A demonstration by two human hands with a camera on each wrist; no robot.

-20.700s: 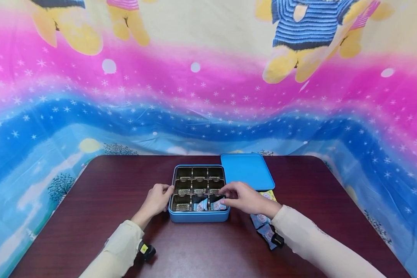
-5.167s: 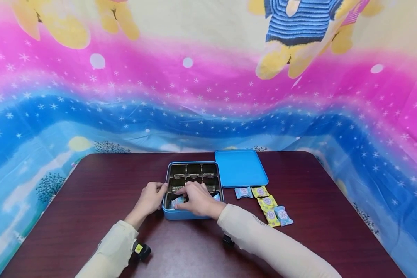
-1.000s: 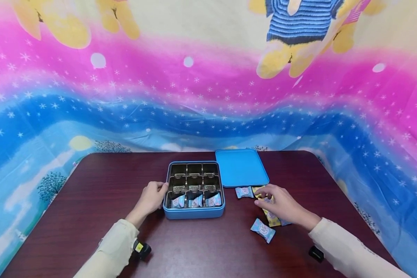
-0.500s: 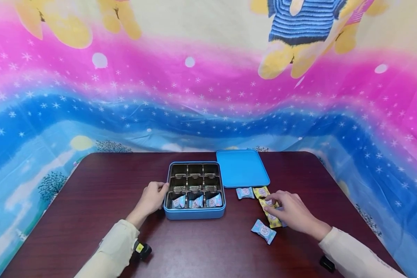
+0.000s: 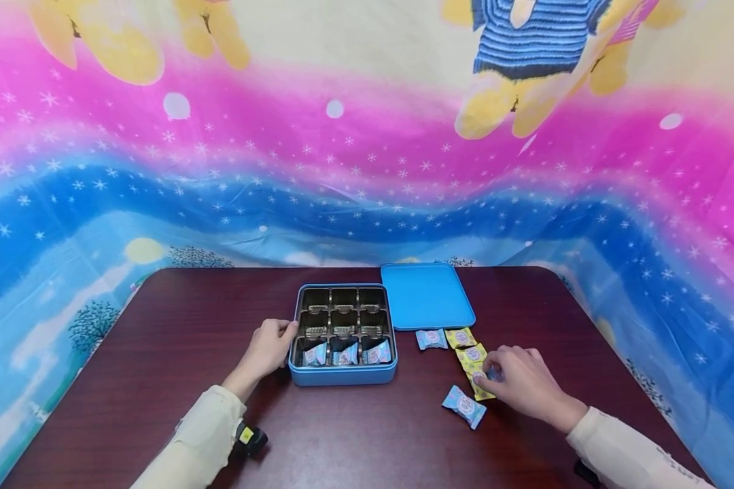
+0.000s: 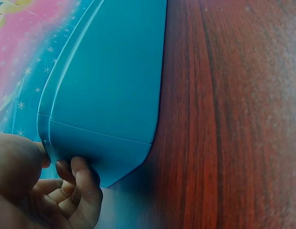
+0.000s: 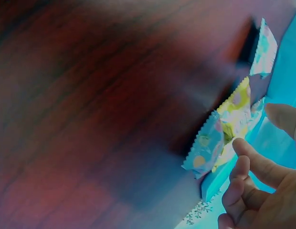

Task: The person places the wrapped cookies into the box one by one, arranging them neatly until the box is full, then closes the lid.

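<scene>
My left hand point(image 5: 271, 346) pinches the left side of an open blue tin point(image 5: 342, 377), thumb at the rim and fingers against the wall in the left wrist view. Its divided insert has three blue-wrapped candies point(image 5: 345, 354) in the nearest row, one per compartment. To the right, my right hand point(image 5: 529, 384) hovers at the loose candies, thumb and index finger apart. Beneath its fingertips are a yellow-wrapped candy point(image 5: 483, 390) and a blue-wrapped candy point(image 7: 205, 148), mostly hidden by the hand in the head view.
A blue lid point(image 5: 428, 295) lies behind and right of the tin. Near its front edge are another blue candy point(image 5: 431, 339) and a yellow one point(image 5: 460, 337), with a further yellow candy point(image 5: 472, 354) below. One blue candy point(image 5: 465, 406) lies closer to me on the dark table point(image 5: 208, 305).
Since the oldest frame, the front-left compartment has gained a blue candy. Over the last second my right hand has drawn back toward me and rightward across the yellow candies. My left hand stays put.
</scene>
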